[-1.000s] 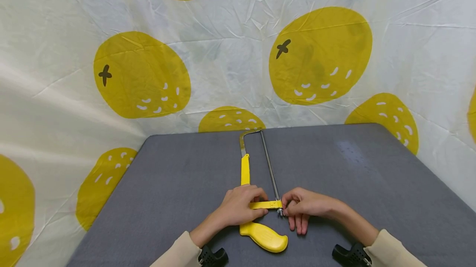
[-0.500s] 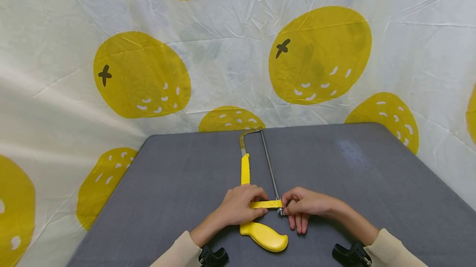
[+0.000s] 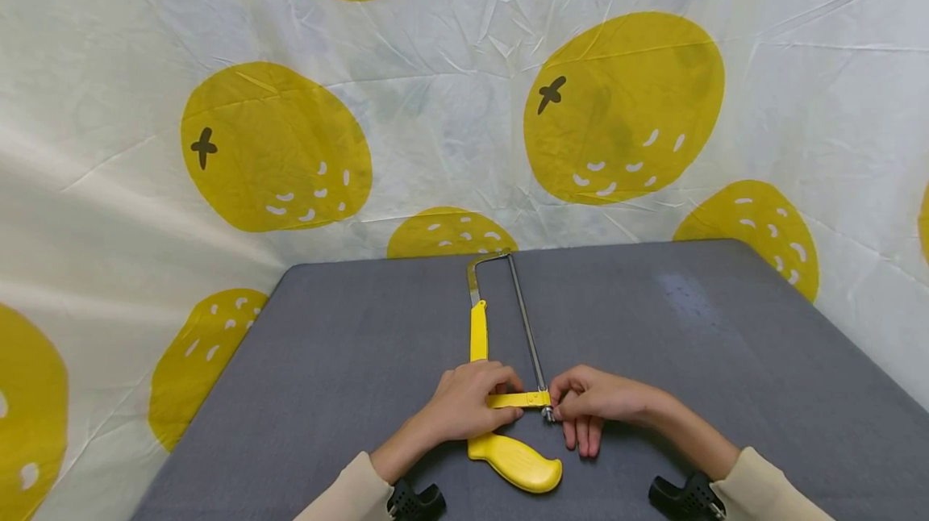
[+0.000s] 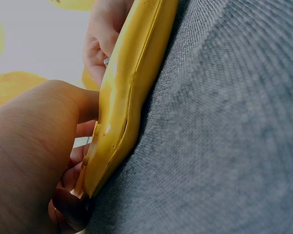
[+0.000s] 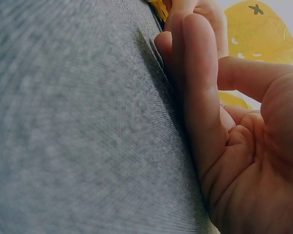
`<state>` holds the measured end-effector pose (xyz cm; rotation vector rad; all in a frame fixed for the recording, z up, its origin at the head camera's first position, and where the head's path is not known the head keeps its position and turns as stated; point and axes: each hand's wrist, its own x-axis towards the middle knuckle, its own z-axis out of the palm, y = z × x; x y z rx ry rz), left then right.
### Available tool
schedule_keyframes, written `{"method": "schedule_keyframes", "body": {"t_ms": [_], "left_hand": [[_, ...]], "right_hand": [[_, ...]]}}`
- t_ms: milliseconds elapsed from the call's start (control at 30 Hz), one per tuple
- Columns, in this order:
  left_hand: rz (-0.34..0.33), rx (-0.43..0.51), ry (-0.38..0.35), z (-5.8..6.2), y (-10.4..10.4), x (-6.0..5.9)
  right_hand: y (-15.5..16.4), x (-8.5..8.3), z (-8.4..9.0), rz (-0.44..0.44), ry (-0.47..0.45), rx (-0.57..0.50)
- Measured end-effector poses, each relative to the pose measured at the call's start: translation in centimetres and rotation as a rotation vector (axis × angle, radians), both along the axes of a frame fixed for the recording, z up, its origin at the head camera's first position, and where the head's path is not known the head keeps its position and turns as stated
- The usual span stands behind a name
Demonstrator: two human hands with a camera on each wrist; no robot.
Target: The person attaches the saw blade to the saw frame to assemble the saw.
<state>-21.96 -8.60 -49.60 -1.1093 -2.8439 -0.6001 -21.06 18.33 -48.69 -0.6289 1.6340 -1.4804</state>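
A yellow hacksaw (image 3: 501,392) lies flat on the grey table (image 3: 327,376), its blade (image 3: 526,327) running away from me and its yellow handle (image 3: 517,461) nearest me. My left hand (image 3: 468,404) grips the yellow frame just above the handle, fingers curled over it. In the left wrist view the handle (image 4: 127,92) shows close up against that hand (image 4: 34,161). My right hand (image 3: 591,404) pinches the small metal nut (image 3: 547,414) at the blade's near end with thumb and forefinger, its other fingers (image 5: 195,97) lying straight on the table.
A white cloth with large yellow fruit prints (image 3: 624,110) hangs behind and at both sides of the table. The grey tabletop stretches bare to the left and right of the saw. Black wrist mounts (image 3: 685,497) show at the bottom edge.
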Motion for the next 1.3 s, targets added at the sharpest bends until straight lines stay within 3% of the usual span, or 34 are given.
{"method": "schedule_keyframes", "body": {"t_ms": [1300], "left_hand": [[0.001, 0.007, 0.007, -0.19, -0.19, 0.00]], "right_hand": [[-0.11, 0.19, 0.01, -0.017, 0.008, 0.009]]}}
